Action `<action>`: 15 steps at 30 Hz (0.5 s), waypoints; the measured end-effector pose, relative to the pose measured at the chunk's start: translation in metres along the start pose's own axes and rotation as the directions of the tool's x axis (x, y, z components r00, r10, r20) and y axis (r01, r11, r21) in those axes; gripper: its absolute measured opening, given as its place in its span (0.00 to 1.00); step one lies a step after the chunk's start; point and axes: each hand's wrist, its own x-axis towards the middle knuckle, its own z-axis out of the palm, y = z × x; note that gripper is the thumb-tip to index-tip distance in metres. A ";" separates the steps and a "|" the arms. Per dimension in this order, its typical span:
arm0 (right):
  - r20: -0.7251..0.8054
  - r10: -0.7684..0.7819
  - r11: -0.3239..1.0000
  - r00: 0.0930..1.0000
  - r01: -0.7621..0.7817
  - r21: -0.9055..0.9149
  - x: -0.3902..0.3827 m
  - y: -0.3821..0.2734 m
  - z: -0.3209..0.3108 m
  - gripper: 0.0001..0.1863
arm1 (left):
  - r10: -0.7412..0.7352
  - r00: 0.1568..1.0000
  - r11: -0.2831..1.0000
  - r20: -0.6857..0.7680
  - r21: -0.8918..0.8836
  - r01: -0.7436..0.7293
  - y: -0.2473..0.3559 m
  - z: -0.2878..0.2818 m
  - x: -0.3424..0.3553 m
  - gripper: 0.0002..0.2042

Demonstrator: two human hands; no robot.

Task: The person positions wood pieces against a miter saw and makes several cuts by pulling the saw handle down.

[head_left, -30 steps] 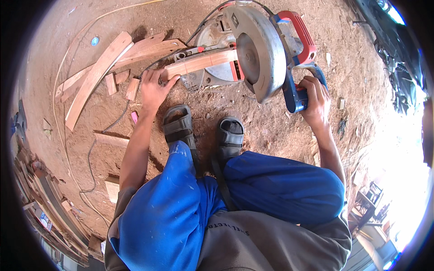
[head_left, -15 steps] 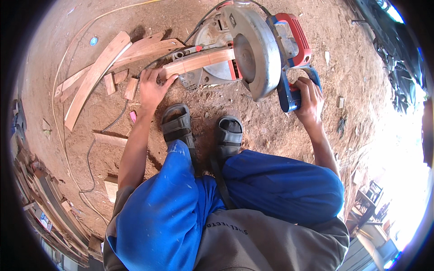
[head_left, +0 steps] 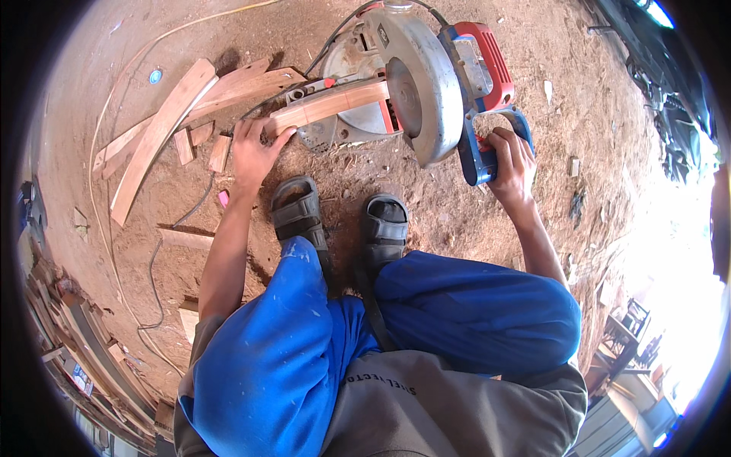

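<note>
A miter saw (head_left: pixel 426 87) with a grey blade guard, red motor housing and blue handle stands on the ground ahead of my feet. My right hand (head_left: pixel 512 164) is wrapped round its blue handle. Across the saw's base lies a curved wooden piece (head_left: pixel 331 105), its right end by the blade guard, with a thin line marked across it. My left hand (head_left: pixel 257 148) grips the near left end of that piece, thumb on the near side and fingers over the far side. The guard hides the blade's cutting edge from this view.
Curved boards (head_left: pixel 164 137) lie in a pile left of the saw, with small wood offcuts (head_left: pixel 219 153) beside them. A dark cord (head_left: pixel 156 278) and a yellowish hose (head_left: pixel 95 206) run over the dirt. Stacked planks (head_left: pixel 84 343) stand at the lower left. My sandalled feet (head_left: pixel 298 209) are close to the saw.
The saw, the wooden piece and both hands appear slightly further left in the picture. My grip on the piece and on the handle looks the same.
</note>
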 end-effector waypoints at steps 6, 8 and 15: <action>-0.004 -0.016 1.000 1.000 0.016 -0.002 -0.004 0.001 0.005 0.19 | 0.018 1.000 1.000 -0.007 0.006 -0.018 -0.002 0.000 0.000 0.21; -0.003 -0.016 1.000 1.000 0.016 -0.006 -0.006 0.002 0.007 0.19 | 0.013 1.000 1.000 0.007 0.002 -0.013 -0.004 0.000 0.000 0.22; -0.010 -0.017 1.000 1.000 0.017 -0.003 -0.004 -0.002 0.006 0.18 | 0.003 0.999 1.000 0.032 0.001 -0.003 -0.006 0.001 -0.001 0.23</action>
